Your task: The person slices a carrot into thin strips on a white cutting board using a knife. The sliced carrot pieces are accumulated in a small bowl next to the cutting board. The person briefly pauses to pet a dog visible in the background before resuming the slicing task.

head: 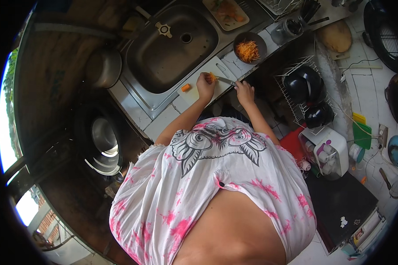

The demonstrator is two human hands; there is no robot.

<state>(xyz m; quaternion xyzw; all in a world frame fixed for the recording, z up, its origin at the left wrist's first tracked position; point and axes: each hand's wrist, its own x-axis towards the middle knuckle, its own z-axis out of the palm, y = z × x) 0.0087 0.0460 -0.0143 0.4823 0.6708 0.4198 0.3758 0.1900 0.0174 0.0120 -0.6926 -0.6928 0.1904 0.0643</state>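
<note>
My left hand (pixel 206 86) presses a piece of carrot (pixel 213 77) onto a pale cutting board (pixel 192 94) at the sink's front edge. In my right hand (pixel 244 91) is the handle of a kitchen knife (pixel 225 80), its blade pointing left and reaching the carrot under my left fingers. Another carrot chunk (pixel 185 87) lies on the board, left of my left hand. Beyond the board's right end, a dark bowl (pixel 263 46) holds thin orange carrot strips (pixel 247 51). Exactly where the blade meets the carrot is too small to tell.
Behind the board lies a stainless steel sink (pixel 172 56) with a tap handle (pixel 164 29). A tray of food scraps (pixel 240 25) sits at its back right. A glass jar (pixel 282 31) stands past the bowl. Rightward, a wire rack (pixel 293 107) holds black pots (pixel 303 84).
</note>
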